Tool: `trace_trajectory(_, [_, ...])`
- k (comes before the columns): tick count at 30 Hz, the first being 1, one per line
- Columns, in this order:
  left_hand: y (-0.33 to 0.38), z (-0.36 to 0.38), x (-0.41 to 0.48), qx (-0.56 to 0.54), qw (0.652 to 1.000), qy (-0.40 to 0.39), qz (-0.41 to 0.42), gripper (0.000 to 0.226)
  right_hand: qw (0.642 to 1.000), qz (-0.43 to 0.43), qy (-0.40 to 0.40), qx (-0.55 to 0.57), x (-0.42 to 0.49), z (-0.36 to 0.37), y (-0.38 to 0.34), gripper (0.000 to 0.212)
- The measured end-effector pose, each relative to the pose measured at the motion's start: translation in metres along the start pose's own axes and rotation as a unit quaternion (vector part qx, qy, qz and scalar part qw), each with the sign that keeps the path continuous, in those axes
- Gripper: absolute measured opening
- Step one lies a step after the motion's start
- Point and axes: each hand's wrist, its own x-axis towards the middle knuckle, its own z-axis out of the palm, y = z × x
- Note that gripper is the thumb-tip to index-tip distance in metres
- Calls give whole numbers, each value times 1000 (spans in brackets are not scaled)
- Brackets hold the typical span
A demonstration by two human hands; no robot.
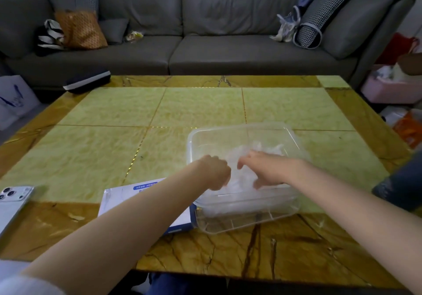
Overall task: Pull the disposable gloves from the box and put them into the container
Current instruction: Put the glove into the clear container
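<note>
Over the container point(239, 127): right hand point(268, 169) spread, pressing gloves point(259, 149) down, likely for room; left hand point(213, 172) fisted, grasp unclear; box point(143, 195) just left.

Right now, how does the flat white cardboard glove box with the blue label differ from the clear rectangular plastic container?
The white cardboard glove box is opaque; the clear plastic container is see-through. The box lies low and flat; the container stands taller, with raised walls. The left forearm covers part of the box; the container shows more fully, with crumpled clear gloves inside. Both are rectangular and sit side by side on the stone-patterned table.
</note>
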Motion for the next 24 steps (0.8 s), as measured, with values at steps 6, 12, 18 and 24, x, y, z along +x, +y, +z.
trace_trajectory(6, [0,7,20,-63,996,-68,-8,29,994,80,-80,-12,24,15,17,67])
trace_trajectory(12, [-4,25,28,3,991,-134,-3,27,992,80,-88,-44,25,17,29,70])
trace_trajectory(18, [0,11,15,-25,991,-129,-20,31,992,79,-94,-24,16,8,25,62])
trace_trajectory(24, [-14,-23,-30,-78,995,60,-31,38,996,75,15,-35,-17,-9,-7,41])
